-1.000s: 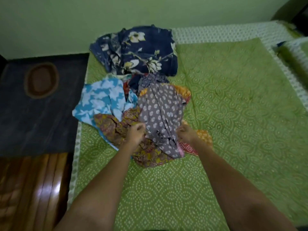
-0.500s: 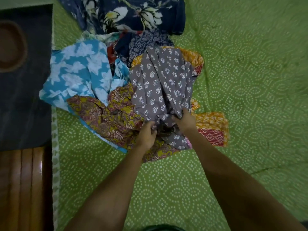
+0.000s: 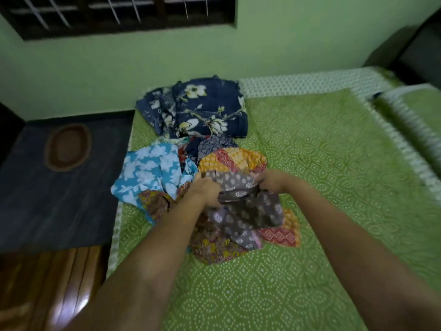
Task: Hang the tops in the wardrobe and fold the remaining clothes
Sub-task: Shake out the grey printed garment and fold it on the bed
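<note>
Head view: the left hand [image 3: 205,191] and the right hand [image 3: 270,181] each grasp the top edge of a grey cotton garment with a small white leaf print [image 3: 243,211], fingers curled into the bunched cloth, which stretches between them and hangs down onto the pile. Under it lie an orange and red patchwork-print cloth [image 3: 232,158], an olive and maroon paisley cloth [image 3: 214,249] and a sky-blue cloth with white flowers [image 3: 150,170]; farther off, a navy floral garment [image 3: 205,108]. Motion blur softens the fingers, and the grey garment's shape cannot be made out. All rest on a bed with a green dotted quilt [image 3: 322,163], beside a dark floor mat [image 3: 59,187], below a pale green wall [image 3: 286,44] and a barred window [image 3: 119,13].
</note>
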Demonstrator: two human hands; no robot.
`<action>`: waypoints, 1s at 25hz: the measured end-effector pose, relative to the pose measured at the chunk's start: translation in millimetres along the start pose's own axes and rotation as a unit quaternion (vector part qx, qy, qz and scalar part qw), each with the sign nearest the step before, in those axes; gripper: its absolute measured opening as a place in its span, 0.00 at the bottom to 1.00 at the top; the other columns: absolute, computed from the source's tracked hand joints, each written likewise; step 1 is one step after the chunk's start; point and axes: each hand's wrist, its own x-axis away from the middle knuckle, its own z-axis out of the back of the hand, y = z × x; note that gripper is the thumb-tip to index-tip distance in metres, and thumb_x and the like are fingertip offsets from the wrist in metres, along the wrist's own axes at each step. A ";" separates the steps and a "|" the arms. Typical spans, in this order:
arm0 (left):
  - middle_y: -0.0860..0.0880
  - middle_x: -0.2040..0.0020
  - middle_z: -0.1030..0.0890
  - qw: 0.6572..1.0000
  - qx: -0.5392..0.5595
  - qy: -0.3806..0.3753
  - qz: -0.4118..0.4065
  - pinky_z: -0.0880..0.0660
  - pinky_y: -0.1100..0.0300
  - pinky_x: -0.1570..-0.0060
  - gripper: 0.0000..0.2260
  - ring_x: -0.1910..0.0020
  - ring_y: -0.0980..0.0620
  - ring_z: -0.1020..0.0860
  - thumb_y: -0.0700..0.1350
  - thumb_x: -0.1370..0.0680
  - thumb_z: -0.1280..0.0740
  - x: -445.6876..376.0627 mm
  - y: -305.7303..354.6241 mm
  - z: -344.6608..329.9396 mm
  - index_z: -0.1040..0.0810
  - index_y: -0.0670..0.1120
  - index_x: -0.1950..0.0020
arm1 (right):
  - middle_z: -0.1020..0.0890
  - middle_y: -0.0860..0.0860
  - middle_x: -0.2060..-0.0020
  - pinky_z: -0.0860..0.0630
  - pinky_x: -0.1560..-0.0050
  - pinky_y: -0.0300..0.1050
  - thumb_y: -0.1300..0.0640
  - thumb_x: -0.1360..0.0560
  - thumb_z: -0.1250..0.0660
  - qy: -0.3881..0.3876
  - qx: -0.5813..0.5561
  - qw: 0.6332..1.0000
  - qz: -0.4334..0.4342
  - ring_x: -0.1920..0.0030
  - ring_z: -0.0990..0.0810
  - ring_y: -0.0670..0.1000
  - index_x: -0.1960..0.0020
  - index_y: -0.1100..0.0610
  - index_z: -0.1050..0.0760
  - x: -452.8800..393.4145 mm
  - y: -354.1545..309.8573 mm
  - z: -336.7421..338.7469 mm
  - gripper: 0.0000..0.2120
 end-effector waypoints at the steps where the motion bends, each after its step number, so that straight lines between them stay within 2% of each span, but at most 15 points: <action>1: 0.48 0.53 0.24 0.999 0.015 0.019 0.021 0.42 0.46 0.37 0.14 0.41 0.46 0.29 0.60 0.26 0.34 22.3 -6.3 19.0 0.24 0.49 0.57 | 0.20 0.55 0.55 0.30 0.54 0.45 0.63 0.24 0.41 0.047 0.022 0.999 -0.012 0.54 0.23 0.56 0.51 0.59 0.20 18.6 -5.9 22.2 0.11; 3: 0.47 0.55 0.26 0.995 0.026 0.074 0.064 0.41 0.46 0.39 0.16 0.41 0.46 0.29 0.62 0.25 0.36 64.6 -23.2 58.0 0.27 0.49 0.58 | 0.19 0.56 0.48 0.28 0.52 0.46 0.62 0.24 0.43 0.159 0.041 0.986 -0.038 0.48 0.22 0.58 0.45 0.55 0.20 53.4 -22.2 60.9 0.15; 6: 0.47 0.54 0.25 0.977 0.103 0.148 0.113 0.39 0.47 0.37 0.22 0.44 0.48 0.30 0.66 0.27 0.36 121.7 -54.2 117.1 0.23 0.47 0.54 | 0.19 0.58 0.47 0.28 0.54 0.46 0.63 0.25 0.44 0.338 -0.018 0.940 -0.042 0.48 0.21 0.60 0.45 0.50 0.22 101.7 -63.1 112.5 0.17; 8: 0.50 0.63 0.29 0.957 0.177 0.200 0.112 0.37 0.49 0.42 0.25 0.55 0.50 0.30 0.70 0.30 0.35 159.0 -73.6 152.1 0.29 0.47 0.65 | 0.20 0.59 0.48 0.29 0.54 0.47 0.64 0.25 0.45 0.429 -0.057 0.900 -0.042 0.48 0.21 0.60 0.43 0.51 0.24 134.3 -93.9 145.8 0.17; 10: 0.51 0.69 0.32 0.946 0.221 0.213 0.110 0.38 0.52 0.47 0.29 0.63 0.50 0.29 0.73 0.35 0.35 187.0 -88.0 173.3 0.37 0.48 0.70 | 0.21 0.58 0.49 0.30 0.54 0.47 0.64 0.24 0.47 0.501 -0.088 0.860 -0.046 0.48 0.22 0.61 0.42 0.54 0.27 164.0 -119.9 176.4 0.16; 12: 0.50 0.67 0.29 0.947 0.241 0.180 0.113 0.35 0.54 0.50 0.31 0.64 0.50 0.26 0.78 0.42 0.35 205.9 -97.7 175.8 0.33 0.49 0.67 | 0.20 0.59 0.48 0.26 0.50 0.50 0.65 0.25 0.47 0.542 -0.169 0.823 -0.038 0.47 0.22 0.61 0.43 0.57 0.25 179.5 -130.9 203.0 0.16; 14: 0.49 0.58 0.24 0.945 0.279 0.131 0.109 0.32 0.57 0.53 0.37 0.58 0.48 0.24 0.80 0.47 0.35 215.5 -108.1 162.7 0.28 0.49 0.57 | 0.20 0.61 0.47 0.23 0.46 0.56 0.64 0.26 0.46 0.553 -0.300 0.776 -0.035 0.46 0.21 0.63 0.45 0.59 0.22 187.9 -127.0 223.8 0.17; 16: 0.46 0.49 0.20 0.927 0.336 0.133 0.104 0.28 0.56 0.45 0.42 0.50 0.45 0.22 0.80 0.45 0.34 217.0 -115.5 145.4 0.24 0.46 0.48 | 0.19 0.60 0.48 0.22 0.48 0.57 0.61 0.27 0.46 0.547 -0.426 0.720 -0.034 0.50 0.21 0.61 0.45 0.60 0.21 191.3 -115.9 231.6 0.18; 17: 0.45 0.46 0.20 0.905 0.384 0.152 0.100 0.28 0.53 0.41 0.42 0.46 0.45 0.21 0.78 0.42 0.33 220.5 -113.8 141.6 0.23 0.45 0.45 | 0.20 0.58 0.48 0.21 0.51 0.52 0.60 0.25 0.46 0.537 -0.478 0.695 -0.020 0.54 0.22 0.58 0.42 0.60 0.23 195.8 -116.6 226.1 0.18; 18: 0.44 0.46 0.19 0.869 0.453 0.174 0.094 0.28 0.51 0.40 0.36 0.45 0.44 0.21 0.73 0.36 0.32 228.6 -106.7 144.9 0.22 0.43 0.45 | 0.22 0.56 0.47 0.23 0.55 0.48 0.61 0.23 0.45 0.518 -0.511 0.687 -0.004 0.57 0.24 0.54 0.37 0.60 0.27 199.9 -121.7 216.8 0.17; 19: 0.43 0.48 0.18 0.817 0.530 0.208 0.088 0.26 0.51 0.42 0.29 0.47 0.44 0.21 0.67 0.31 0.31 234.8 -96.9 151.6 0.22 0.42 0.47 | 0.25 0.56 0.45 0.26 0.56 0.46 0.62 0.21 0.44 0.486 -0.523 0.700 0.016 0.56 0.26 0.53 0.32 0.58 0.34 203.1 -129.2 206.7 0.18; 21: 0.42 0.55 0.19 0.658 0.686 0.292 0.105 0.26 0.55 0.52 0.14 0.56 0.44 0.21 0.54 0.23 0.35 240.6 -74.4 173.5 0.22 0.43 0.53 | 0.32 0.55 0.38 0.26 0.44 0.51 0.66 0.25 0.34 0.386 -0.485 0.784 0.037 0.44 0.28 0.57 0.24 0.57 0.51 195.9 -139.5 183.3 0.36; 23: 0.43 0.60 0.21 0.481 0.796 0.345 0.128 0.27 0.54 0.57 0.12 0.61 0.45 0.24 0.49 0.21 0.40 242.5 -52.8 195.4 0.25 0.44 0.59 | 0.35 0.60 0.31 0.30 0.36 0.52 0.66 0.30 0.28 0.303 -0.376 0.874 0.043 0.34 0.32 0.61 0.23 0.58 0.54 195.5 -162.7 160.9 0.45; 24: 0.44 0.61 0.22 0.423 0.821 0.359 0.132 0.26 0.53 0.57 0.13 0.61 0.45 0.24 0.49 0.21 0.41 244.4 -45.2 206.0 0.25 0.44 0.61 | 0.37 0.61 0.29 0.32 0.35 0.51 0.65 0.29 0.28 0.265 -0.331 0.905 0.043 0.31 0.34 0.61 0.23 0.59 0.53 194.1 -174.1 150.5 0.44; 25: 0.44 0.61 0.22 0.391 0.834 0.367 0.130 0.25 0.53 0.57 0.13 0.61 0.45 0.24 0.50 0.21 0.42 246.1 -41.2 216.4 0.25 0.44 0.60 | 0.37 0.60 0.28 0.33 0.35 0.50 0.63 0.28 0.28 0.221 -0.288 0.931 0.041 0.30 0.35 0.60 0.23 0.58 0.50 192.9 -185.1 140.4 0.42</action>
